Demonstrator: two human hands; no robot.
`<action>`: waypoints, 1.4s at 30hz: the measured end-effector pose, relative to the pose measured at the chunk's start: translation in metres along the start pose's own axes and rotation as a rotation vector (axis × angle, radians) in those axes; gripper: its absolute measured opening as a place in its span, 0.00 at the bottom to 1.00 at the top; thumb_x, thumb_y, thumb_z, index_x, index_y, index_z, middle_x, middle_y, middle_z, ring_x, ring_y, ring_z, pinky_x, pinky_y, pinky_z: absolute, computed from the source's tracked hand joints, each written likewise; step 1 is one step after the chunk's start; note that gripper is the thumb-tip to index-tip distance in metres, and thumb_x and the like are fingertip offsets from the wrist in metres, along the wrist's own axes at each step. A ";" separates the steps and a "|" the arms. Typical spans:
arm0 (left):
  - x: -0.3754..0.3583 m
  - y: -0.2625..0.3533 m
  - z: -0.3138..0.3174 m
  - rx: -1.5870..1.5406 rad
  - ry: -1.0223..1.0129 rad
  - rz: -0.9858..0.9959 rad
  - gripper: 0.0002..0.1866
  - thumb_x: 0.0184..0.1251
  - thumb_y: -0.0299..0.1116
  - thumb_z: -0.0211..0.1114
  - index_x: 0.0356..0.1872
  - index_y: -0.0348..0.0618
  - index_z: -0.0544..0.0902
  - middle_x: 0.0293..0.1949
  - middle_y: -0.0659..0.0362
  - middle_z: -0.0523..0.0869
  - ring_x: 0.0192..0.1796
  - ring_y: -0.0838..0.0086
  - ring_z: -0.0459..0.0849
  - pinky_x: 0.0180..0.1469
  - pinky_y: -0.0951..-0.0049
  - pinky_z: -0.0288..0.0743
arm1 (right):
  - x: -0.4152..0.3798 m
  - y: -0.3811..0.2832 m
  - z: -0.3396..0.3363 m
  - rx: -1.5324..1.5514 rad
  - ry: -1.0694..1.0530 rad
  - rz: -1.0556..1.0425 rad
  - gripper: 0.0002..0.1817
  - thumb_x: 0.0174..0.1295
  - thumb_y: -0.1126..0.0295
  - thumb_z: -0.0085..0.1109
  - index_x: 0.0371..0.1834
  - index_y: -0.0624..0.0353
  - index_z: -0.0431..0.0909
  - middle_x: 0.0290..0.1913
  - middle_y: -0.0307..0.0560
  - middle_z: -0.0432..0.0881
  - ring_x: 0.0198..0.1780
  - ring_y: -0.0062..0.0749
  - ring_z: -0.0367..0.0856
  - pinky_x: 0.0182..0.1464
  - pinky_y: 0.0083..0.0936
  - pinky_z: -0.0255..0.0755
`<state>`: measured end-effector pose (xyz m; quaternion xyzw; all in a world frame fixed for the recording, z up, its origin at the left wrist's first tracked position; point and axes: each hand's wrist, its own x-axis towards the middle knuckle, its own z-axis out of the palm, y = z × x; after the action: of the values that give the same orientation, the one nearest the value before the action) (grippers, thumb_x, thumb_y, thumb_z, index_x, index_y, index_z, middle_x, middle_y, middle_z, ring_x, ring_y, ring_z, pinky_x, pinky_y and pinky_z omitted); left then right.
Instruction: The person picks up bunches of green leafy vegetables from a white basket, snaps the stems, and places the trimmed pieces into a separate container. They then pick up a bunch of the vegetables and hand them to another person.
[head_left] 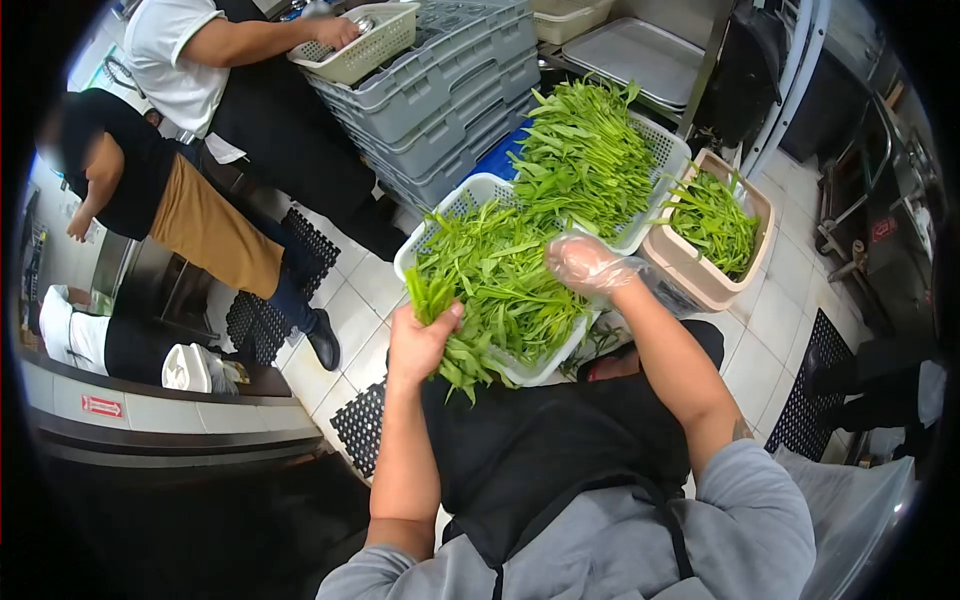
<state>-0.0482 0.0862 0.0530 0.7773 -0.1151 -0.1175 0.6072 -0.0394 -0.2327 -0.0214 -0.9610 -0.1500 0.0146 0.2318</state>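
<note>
My bare left hand (424, 343) is closed round a bunch of leafy greens (432, 298) at the left side of the nearer white basket (408, 258). Loose greens (500, 290) fill that basket. My right hand (590, 264), in a clear plastic glove, is over the greens at the basket's right side; its fingers are curled, and whether they hold anything is hidden. Behind it, a second white basket (672, 150) bears a tall pile of greens (585, 150). A beige bin (765, 215) with more greens (715, 222) stands to the right.
Stacked grey crates (430, 105) rise behind the baskets. At the upper left, a person in a black apron (290, 130) handles a cream basket (395, 40). Another person in a brown apron (215, 230) stands at left. Black perforated mats (358, 425) lie on white tiles (345, 295).
</note>
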 end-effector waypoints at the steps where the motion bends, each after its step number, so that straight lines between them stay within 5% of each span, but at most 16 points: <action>1: 0.004 -0.002 0.006 0.017 0.012 0.001 0.05 0.68 0.28 0.70 0.38 0.37 0.86 0.30 0.62 0.88 0.33 0.78 0.83 0.39 0.72 0.78 | -0.001 -0.013 -0.019 0.046 0.060 -0.033 0.09 0.63 0.67 0.59 0.41 0.60 0.83 0.43 0.58 0.86 0.49 0.58 0.84 0.52 0.47 0.78; 4: 0.023 -0.001 0.031 0.173 0.122 0.280 0.08 0.67 0.30 0.70 0.43 0.37 0.87 0.34 0.58 0.91 0.37 0.72 0.87 0.44 0.68 0.80 | 0.000 -0.034 -0.057 0.134 0.168 -0.132 0.08 0.66 0.67 0.60 0.41 0.60 0.83 0.43 0.56 0.85 0.49 0.57 0.83 0.54 0.46 0.76; 5: 0.031 0.002 0.035 0.234 0.094 0.218 0.13 0.65 0.32 0.71 0.48 0.39 0.88 0.40 0.53 0.92 0.41 0.67 0.90 0.48 0.65 0.81 | 0.001 -0.040 -0.065 0.142 0.196 -0.160 0.08 0.66 0.67 0.61 0.41 0.59 0.83 0.43 0.56 0.85 0.49 0.56 0.82 0.54 0.45 0.76; 10: 0.070 -0.012 0.058 0.124 -0.171 0.092 0.11 0.67 0.27 0.69 0.47 0.34 0.86 0.38 0.60 0.91 0.39 0.76 0.86 0.45 0.70 0.80 | 0.000 -0.048 -0.073 0.228 0.382 -0.248 0.09 0.65 0.65 0.63 0.42 0.58 0.85 0.43 0.53 0.86 0.48 0.52 0.83 0.54 0.43 0.76; 12: 0.069 -0.013 0.061 0.013 -0.262 0.042 0.11 0.67 0.27 0.69 0.48 0.35 0.86 0.38 0.60 0.91 0.39 0.76 0.86 0.45 0.70 0.80 | -0.005 -0.042 -0.075 0.301 0.311 -0.145 0.13 0.66 0.64 0.62 0.48 0.59 0.86 0.47 0.55 0.86 0.53 0.52 0.83 0.59 0.40 0.76; 16: 0.067 -0.010 0.058 0.251 -0.086 0.090 0.11 0.66 0.29 0.70 0.46 0.34 0.87 0.38 0.58 0.91 0.38 0.73 0.87 0.47 0.68 0.80 | -0.021 -0.019 -0.054 0.303 0.292 0.095 0.20 0.66 0.61 0.62 0.57 0.61 0.83 0.59 0.59 0.84 0.63 0.54 0.80 0.67 0.40 0.72; 19: 0.064 0.000 0.055 0.379 0.014 0.124 0.14 0.63 0.33 0.71 0.47 0.37 0.88 0.38 0.52 0.93 0.40 0.63 0.90 0.47 0.63 0.81 | -0.025 -0.010 -0.037 0.101 0.291 0.198 0.25 0.67 0.59 0.62 0.63 0.63 0.79 0.68 0.62 0.78 0.71 0.55 0.74 0.75 0.39 0.65; 22: 0.059 0.008 0.060 0.527 0.016 0.175 0.15 0.62 0.36 0.71 0.48 0.41 0.88 0.39 0.45 0.91 0.43 0.50 0.90 0.49 0.57 0.80 | -0.019 -0.050 -0.059 0.126 0.564 -0.020 0.26 0.65 0.60 0.64 0.63 0.62 0.79 0.68 0.59 0.78 0.70 0.53 0.74 0.74 0.42 0.65; 23: 0.058 0.011 0.063 0.539 0.001 0.165 0.15 0.62 0.36 0.71 0.47 0.41 0.88 0.39 0.43 0.90 0.44 0.47 0.89 0.49 0.55 0.80 | -0.009 -0.054 -0.059 0.093 0.657 -0.201 0.21 0.65 0.60 0.64 0.57 0.61 0.83 0.57 0.59 0.84 0.61 0.54 0.80 0.67 0.43 0.71; 26: 0.059 0.010 0.066 0.543 -0.021 0.194 0.15 0.62 0.37 0.70 0.46 0.40 0.88 0.40 0.41 0.90 0.45 0.44 0.88 0.50 0.52 0.80 | 0.000 -0.063 -0.077 -0.152 0.115 -0.152 0.15 0.64 0.60 0.65 0.45 0.60 0.86 0.42 0.58 0.85 0.48 0.56 0.83 0.56 0.47 0.75; 27: 0.059 0.009 0.065 0.541 -0.023 0.211 0.15 0.62 0.37 0.70 0.45 0.40 0.88 0.40 0.41 0.89 0.45 0.44 0.88 0.50 0.52 0.80 | 0.006 -0.050 -0.057 -0.020 0.264 -0.232 0.12 0.62 0.61 0.64 0.36 0.59 0.85 0.33 0.57 0.82 0.41 0.55 0.82 0.48 0.49 0.75; 30: 0.058 0.009 0.058 0.585 -0.086 0.210 0.14 0.63 0.37 0.70 0.45 0.39 0.88 0.39 0.40 0.89 0.45 0.43 0.87 0.50 0.51 0.80 | 0.004 -0.048 -0.055 0.078 0.265 -0.331 0.10 0.60 0.63 0.64 0.34 0.59 0.83 0.33 0.58 0.82 0.41 0.56 0.82 0.47 0.50 0.75; 33: 0.052 0.010 0.065 0.585 -0.065 0.230 0.15 0.64 0.38 0.70 0.44 0.38 0.88 0.39 0.39 0.89 0.45 0.41 0.87 0.51 0.50 0.80 | 0.006 -0.046 -0.041 0.111 0.102 -0.154 0.11 0.60 0.63 0.62 0.34 0.61 0.83 0.34 0.59 0.82 0.41 0.58 0.81 0.50 0.49 0.75; 36: 0.052 0.008 0.076 0.734 -0.092 0.177 0.15 0.65 0.39 0.69 0.43 0.38 0.88 0.40 0.38 0.88 0.46 0.40 0.86 0.52 0.48 0.79 | -0.004 -0.049 -0.023 0.016 0.429 -0.258 0.12 0.56 0.62 0.60 0.29 0.61 0.84 0.31 0.60 0.83 0.40 0.57 0.83 0.47 0.49 0.76; 40: 0.054 -0.001 0.069 0.826 -0.126 0.067 0.15 0.66 0.39 0.69 0.44 0.37 0.88 0.42 0.38 0.89 0.48 0.40 0.86 0.54 0.47 0.79 | 0.001 -0.048 -0.008 -0.531 0.390 -0.016 0.10 0.54 0.66 0.59 0.27 0.59 0.86 0.29 0.57 0.84 0.38 0.54 0.84 0.46 0.46 0.78; 42: 0.056 -0.010 0.056 0.699 -0.115 0.072 0.15 0.64 0.38 0.70 0.44 0.35 0.88 0.38 0.39 0.89 0.45 0.44 0.88 0.51 0.51 0.79 | 0.003 -0.035 -0.015 -0.339 0.216 0.014 0.12 0.57 0.63 0.60 0.29 0.62 0.86 0.35 0.57 0.86 0.41 0.56 0.85 0.49 0.47 0.78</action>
<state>-0.0130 0.0192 0.0273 0.9256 -0.2098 -0.0930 0.3010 -0.0453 -0.2089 0.0082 -0.9833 -0.1177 -0.1123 0.0812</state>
